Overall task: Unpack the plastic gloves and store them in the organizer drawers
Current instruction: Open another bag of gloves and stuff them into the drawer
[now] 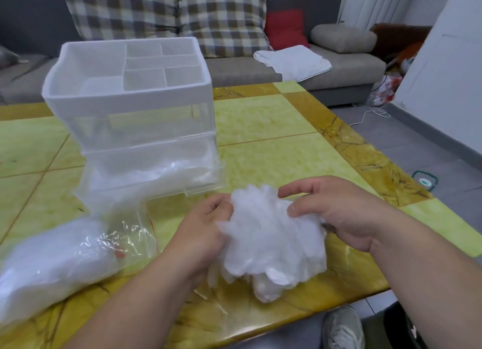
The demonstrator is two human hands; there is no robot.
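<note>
- Plastic gloves were bound for the organizer, the biggest thing on the yellow table. It stood at the far left under its divided top tray, and its lower drawer was pulled out toward me, I judged so a stack could drop straight in. Crumpled clear film already lay inside it.
- The clear bag lay on its side at my near left with its mouth open toward the middle. More gloves were packed inside, within easy reach.
- The loose wad of gloves sat between my hands, low over the table just in front of the drawer. Its long axis ran away from me toward that drawer; which end held the cuffs I could not tell.
- My left hand gripped the wad's left edge with its fingers curled in. My right hand pinched the right edge, thumb against curved fingers, probably to square the wad before loading.
</note>
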